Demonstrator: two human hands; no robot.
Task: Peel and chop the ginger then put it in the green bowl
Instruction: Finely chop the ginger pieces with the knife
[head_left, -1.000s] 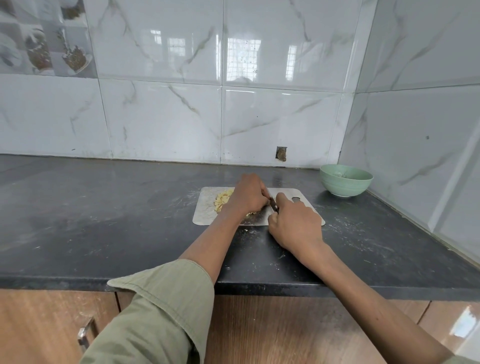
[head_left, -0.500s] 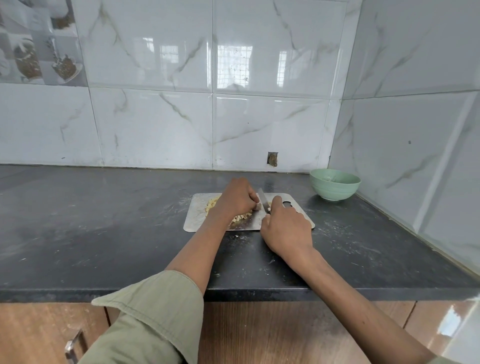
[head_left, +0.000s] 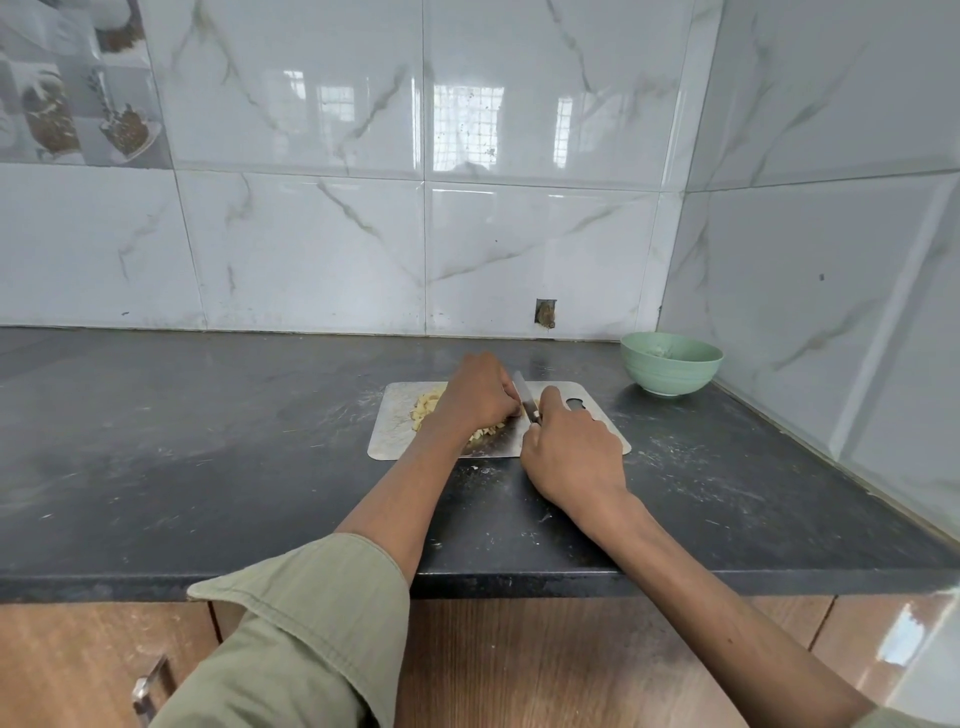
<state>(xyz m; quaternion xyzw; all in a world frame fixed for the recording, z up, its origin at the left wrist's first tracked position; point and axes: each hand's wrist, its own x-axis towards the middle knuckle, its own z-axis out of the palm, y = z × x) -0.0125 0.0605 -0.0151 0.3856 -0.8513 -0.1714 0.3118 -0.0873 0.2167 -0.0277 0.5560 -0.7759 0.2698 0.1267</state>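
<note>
A steel cutting board (head_left: 395, 431) lies on the dark counter. Pale yellow chopped ginger (head_left: 425, 408) is heaped on its left half, partly hidden under my left hand (head_left: 478, 392), whose curled fingers hold the ginger down. My right hand (head_left: 571, 452) grips a knife (head_left: 523, 397) by the handle, its blade standing just right of my left fingers, tip pointing away from me. The green bowl (head_left: 670, 364) stands at the back right, near the wall corner, apart from the board.
The dark counter (head_left: 208, 441) runs left from the board and carries pale dust and scraps. Tiled walls close off the back and the right side. A wooden cabinet front with a metal handle (head_left: 148, 686) sits below the counter edge.
The knife blade has risen from the board and now stands beside my left fingers. Both hands stay at the board; the camera has tilted and the view has shifted.
</note>
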